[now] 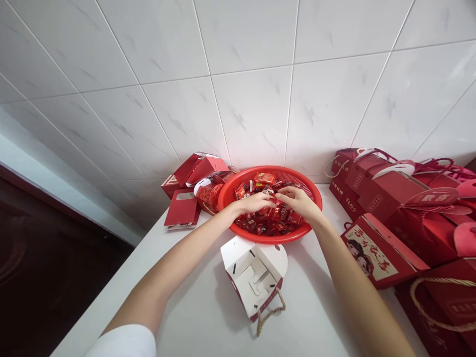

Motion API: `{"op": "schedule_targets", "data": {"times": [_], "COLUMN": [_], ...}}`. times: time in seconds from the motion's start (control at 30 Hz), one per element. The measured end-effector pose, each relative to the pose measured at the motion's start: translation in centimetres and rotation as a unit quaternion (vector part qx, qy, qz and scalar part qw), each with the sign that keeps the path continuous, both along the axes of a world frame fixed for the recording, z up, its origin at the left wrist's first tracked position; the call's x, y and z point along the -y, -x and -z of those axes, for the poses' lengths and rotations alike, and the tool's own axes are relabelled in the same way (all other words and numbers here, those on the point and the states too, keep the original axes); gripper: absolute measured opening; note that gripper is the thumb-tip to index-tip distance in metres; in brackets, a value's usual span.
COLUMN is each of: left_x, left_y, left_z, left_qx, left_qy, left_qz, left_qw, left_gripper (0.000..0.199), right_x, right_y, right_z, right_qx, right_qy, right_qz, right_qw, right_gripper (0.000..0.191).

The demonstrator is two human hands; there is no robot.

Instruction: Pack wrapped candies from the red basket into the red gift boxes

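Note:
A red plastic basket (270, 240) holds many red-wrapped candies (265, 225). Over its left side, my left hand (256, 202) reaches in, fingers bent and close together on the candies. My right hand (297, 201) comes in from the right, its fingertips curled down at the wrappers near the middle. What either hand grips, if anything, is too small to make out. In front of the basket stands an open box (256, 280), white inside and dark red outside, with a rope handle; nothing lies inside it.
Red gift boxes (383, 193) with handles are stacked along the right of the white table (193, 307). Folded red cartons (182, 208) and a red bag lie behind the basket's left side. A tiled wall (253, 109) rises behind, and a dark door (44, 258) is at the left.

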State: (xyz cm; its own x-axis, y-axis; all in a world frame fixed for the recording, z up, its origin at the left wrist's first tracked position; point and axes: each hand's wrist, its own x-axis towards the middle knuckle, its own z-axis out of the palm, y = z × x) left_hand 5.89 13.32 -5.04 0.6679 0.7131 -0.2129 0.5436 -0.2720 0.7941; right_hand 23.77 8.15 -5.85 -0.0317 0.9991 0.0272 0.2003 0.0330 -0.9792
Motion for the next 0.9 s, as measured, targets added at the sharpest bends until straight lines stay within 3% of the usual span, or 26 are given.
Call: {"op": "schedule_targets", "data": {"times": [0.17, 0.27, 0.37, 0.53, 0.63, 0.77, 0.9], "left_x": [0.1, 0.0, 0.1, 0.6, 0.8, 0.7, 1.2], "left_y": [-0.3, -0.3, -0.4, -0.5, -0.5, -0.3, -0.1], "left_z": [-0.2, 0.0, 0.0, -0.7, -0.8, -0.3, 0.0], "left_qx": [0.109, 0.144, 0.157, 0.172, 0.18, 0.121, -0.074], "left_qy": [0.042, 0.048, 0.064, 0.148, 0.133, 0.08, -0.029], "left_qz": [-0.016, -0.014, -0.049, -0.11, -0.113, -0.076, 0.06], "left_qw": [0.993, 0.988, 0.984, 0.968, 0.968, 0.986, 0.995], "left_gripper": [0.032, 0.032, 0.032, 0.037, 0.051, 0.043, 0.025], "right_x": [0.3, 0.4, 0.3, 0.4, 0.4, 0.1, -0.2], "right_y": [0.0, -0.1, -0.2, 0.0, 0.0, -0.3, -0.5], "right_z": [-0.2, -0.2, -0.3, -0.6, -0.7, -0.3, 0.1], "right_qx": [-0.03, -0.064, -0.079, -0.08, -0.091, -0.104, -0.104], "right_qy": [0.044, 0.055, 0.05, 0.052, 0.044, 0.005, -0.017], "right_qz": [-0.033, -0.044, -0.044, 0.012, 0.05, 0.094, 0.089], "right_qw": [0.998, 0.995, 0.995, 0.995, 0.994, 0.99, 0.99], "right_gripper": [0.034, 0.037, 0.042, 0.041, 0.037, 0.036, 0.035]}}
